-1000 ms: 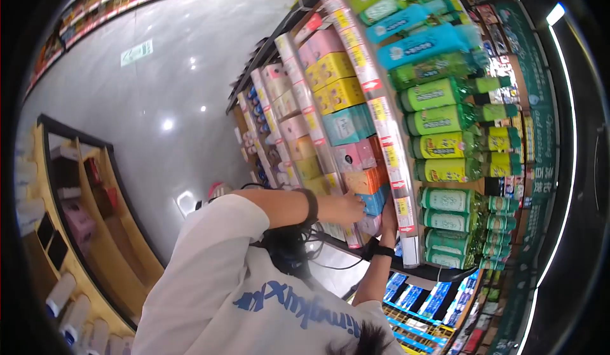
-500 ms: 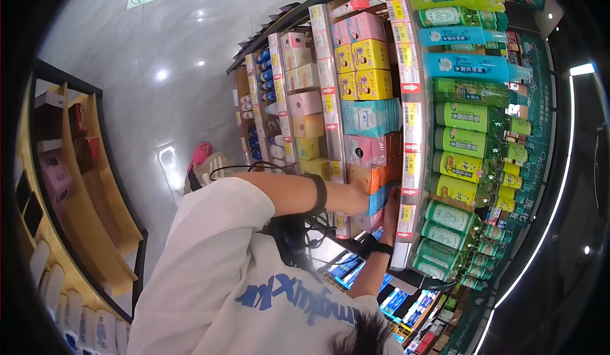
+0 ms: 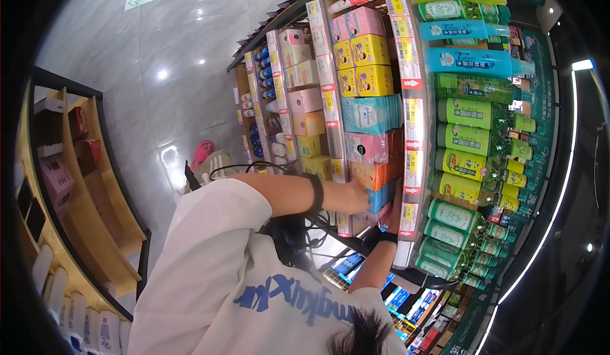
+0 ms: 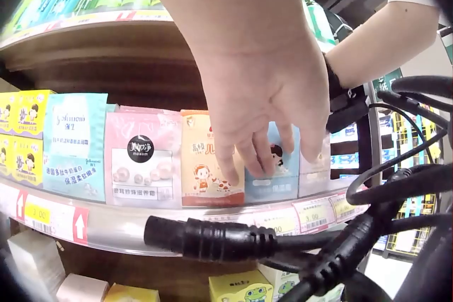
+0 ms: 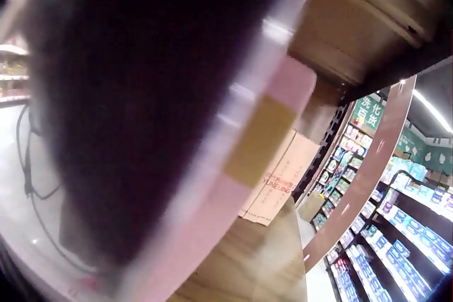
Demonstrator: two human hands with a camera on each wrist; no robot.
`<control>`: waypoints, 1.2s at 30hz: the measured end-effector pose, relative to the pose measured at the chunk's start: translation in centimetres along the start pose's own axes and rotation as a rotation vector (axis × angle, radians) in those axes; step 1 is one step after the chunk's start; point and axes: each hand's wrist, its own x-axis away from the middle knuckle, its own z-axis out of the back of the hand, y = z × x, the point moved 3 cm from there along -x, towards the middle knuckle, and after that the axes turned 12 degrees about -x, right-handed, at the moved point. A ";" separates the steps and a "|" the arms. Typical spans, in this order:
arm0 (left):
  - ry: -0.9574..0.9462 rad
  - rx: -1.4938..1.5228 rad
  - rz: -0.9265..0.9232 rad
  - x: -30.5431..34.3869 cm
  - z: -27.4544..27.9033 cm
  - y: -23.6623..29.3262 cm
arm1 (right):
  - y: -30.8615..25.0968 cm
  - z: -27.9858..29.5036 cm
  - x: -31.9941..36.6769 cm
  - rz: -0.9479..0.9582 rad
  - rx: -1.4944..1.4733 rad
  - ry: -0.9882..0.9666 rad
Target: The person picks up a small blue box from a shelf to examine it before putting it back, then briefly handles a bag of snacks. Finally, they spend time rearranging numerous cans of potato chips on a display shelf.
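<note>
My left hand (image 3: 357, 199) reaches to a shelf row of upright packets. In the left wrist view its fingers hang down, slightly bent, over the front of a blue packet (image 4: 284, 187) and the edge of an orange packet (image 4: 212, 167). The thumb lies in front of a pale packet (image 4: 316, 174) at the row's end. My right hand (image 3: 394, 214) is in the gap beside the same packets, under the upper shelf's edge; its fingers are hidden. A dark, blurred shape fills much of the right wrist view.
Pink (image 4: 141, 153), light blue (image 4: 76, 143) and yellow boxes continue the row. Green bottles (image 3: 467, 110) stand on the shelf above, behind a price rail (image 3: 412, 126). Black cables (image 4: 297, 242) hang by the left wrist. A cardboard box (image 5: 279, 181) sits deeper in the shelf.
The head view has turned and come closer to the shelf since the first frame. Both hands stay at the blue and orange packets; the right hand has moved slightly further under the upper rail.
</note>
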 end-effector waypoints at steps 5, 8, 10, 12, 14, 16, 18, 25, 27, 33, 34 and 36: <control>-0.166 0.065 0.019 -0.3 0.8 -0.2 | 0.1 0.0 0.0 -0.003 0.001 -0.005; -0.174 0.014 0.018 -0.5 0.6 -0.2 | 0.1 -0.1 -0.2 -0.003 -0.002 -0.008; -0.121 0.005 0.029 -0.3 0.0 -0.1 | 0.2 -0.2 -0.3 -0.001 -0.003 -0.007; -0.112 0.010 0.034 -0.3 -0.3 -0.1 | 0.3 -0.3 -0.4 -0.001 -0.009 -0.006; -0.151 0.028 0.036 -0.2 -0.3 -0.2 | 0.4 -0.6 -0.7 0.005 -0.016 -0.005; -0.084 -0.008 0.017 0.2 0.4 -0.3 | 0.5 -1.0 -1.0 0.007 -0.024 -0.008; -0.065 -0.017 0.013 0.5 0.4 -0.1 | 0.8 -1.4 -1.4 0.014 -0.032 -0.007; -0.110 -0.018 0.028 0.4 0.2 0.7 | -0.7 -1.3 -0.8 0.015 0.005 -0.019; -0.129 0.011 0.024 0.3 0.3 0.6 | -1.3 -1.2 -0.6 0.017 0.030 -0.021; -0.284 0.049 0.014 0.2 1.7 -0.2 | -3.2 -1.8 -0.1 0.052 0.169 -0.026; -0.309 0.054 0.009 0.0 2.0 -0.3 | -3.5 -1.9 0.0 0.057 0.201 -0.024; -0.342 0.079 0.003 -0.1 2.0 -0.3 | -4.1 -2.1 0.2 0.062 0.225 -0.022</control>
